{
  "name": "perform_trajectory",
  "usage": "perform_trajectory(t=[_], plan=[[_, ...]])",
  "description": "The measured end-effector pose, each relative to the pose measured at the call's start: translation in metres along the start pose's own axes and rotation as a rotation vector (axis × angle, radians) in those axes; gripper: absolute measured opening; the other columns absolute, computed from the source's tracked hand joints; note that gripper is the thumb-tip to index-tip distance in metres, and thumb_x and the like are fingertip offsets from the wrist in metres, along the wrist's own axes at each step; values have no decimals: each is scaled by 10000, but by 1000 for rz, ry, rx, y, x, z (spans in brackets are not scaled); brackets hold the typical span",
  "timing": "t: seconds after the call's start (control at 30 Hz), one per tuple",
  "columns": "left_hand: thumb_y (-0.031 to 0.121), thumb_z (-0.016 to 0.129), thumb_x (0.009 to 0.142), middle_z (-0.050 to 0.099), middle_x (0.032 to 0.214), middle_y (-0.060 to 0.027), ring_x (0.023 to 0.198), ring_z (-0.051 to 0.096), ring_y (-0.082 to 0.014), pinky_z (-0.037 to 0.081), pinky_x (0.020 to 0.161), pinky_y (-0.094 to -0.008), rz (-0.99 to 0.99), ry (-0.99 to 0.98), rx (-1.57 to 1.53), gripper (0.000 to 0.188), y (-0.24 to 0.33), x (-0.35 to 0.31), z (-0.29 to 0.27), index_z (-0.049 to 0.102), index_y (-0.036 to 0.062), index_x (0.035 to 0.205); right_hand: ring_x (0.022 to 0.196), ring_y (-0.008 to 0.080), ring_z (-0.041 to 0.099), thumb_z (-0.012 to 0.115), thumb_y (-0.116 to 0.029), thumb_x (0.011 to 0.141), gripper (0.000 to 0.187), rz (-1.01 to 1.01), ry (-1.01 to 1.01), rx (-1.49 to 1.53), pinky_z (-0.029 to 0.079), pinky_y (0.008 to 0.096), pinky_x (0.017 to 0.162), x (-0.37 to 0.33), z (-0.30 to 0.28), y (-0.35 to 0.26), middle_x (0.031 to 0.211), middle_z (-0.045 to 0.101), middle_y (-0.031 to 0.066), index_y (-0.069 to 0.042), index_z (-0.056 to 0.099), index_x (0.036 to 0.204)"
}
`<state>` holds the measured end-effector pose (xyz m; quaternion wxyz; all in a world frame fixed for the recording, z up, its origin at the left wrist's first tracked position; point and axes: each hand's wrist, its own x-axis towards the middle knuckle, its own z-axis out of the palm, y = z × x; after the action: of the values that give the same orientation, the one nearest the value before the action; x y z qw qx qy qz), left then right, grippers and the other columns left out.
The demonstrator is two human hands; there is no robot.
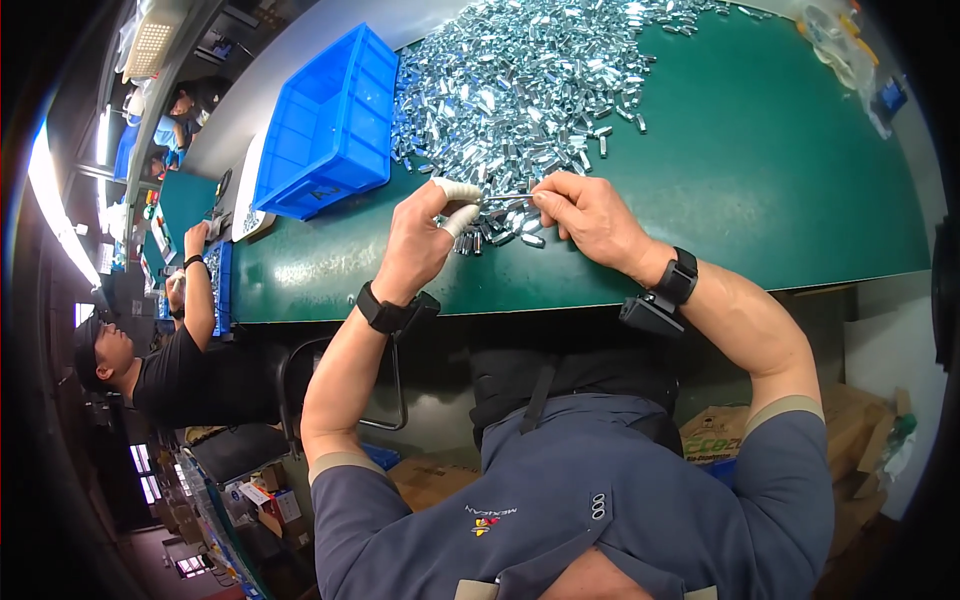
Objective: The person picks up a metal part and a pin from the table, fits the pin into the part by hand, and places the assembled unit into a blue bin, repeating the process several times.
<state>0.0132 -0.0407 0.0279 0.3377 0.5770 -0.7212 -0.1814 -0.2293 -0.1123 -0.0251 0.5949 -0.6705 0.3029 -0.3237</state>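
Observation:
My right hand [595, 218] pinches a thin metal rod [510, 197] between thumb and forefinger. The rod points left toward my left hand [420, 235], whose thumb and forefinger wear white finger covers. Those two fingers curl together at the rod's far end; what they grip, if anything, is too small to make out. Just below both hands lies a small group of shiny metal parts [532, 240] on the green tabletop [740, 210]. A large heap of similar short silver parts [520, 85] spreads beyond my hands.
An empty-looking blue plastic bin [335, 120] stands tilted left of the heap, beside a white tray [252, 190]. Clear plastic bags [840, 50] lie at the far right corner. A co-worker in black [170, 370] sits at the left. Cardboard boxes [850, 430] are below the table.

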Motion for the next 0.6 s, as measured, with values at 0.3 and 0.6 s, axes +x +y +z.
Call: perform_trajectory(t=[0.3, 0.6], plan=[[-20, 759, 892, 738, 954, -68, 865, 691, -152, 543, 792, -300, 25, -5, 12, 196, 7, -1, -3, 739, 26, 1081, 617, 54, 539, 592, -219, 1069, 241, -13, -24, -16, 442, 239, 555, -1, 1, 2, 755, 654, -12, -11, 708, 1035], [-13, 763, 896, 743, 979, -59, 904, 700, -145, 548, 810, -300, 30, -93, 11, 236, 11, 8, 6, 733, 34, 1125, 614, 51, 546, 597, -241, 1069, 264, 101, -123, 36, 443, 238, 557, 0, -5, -3, 752, 662, -6, -20, 717, 988]])
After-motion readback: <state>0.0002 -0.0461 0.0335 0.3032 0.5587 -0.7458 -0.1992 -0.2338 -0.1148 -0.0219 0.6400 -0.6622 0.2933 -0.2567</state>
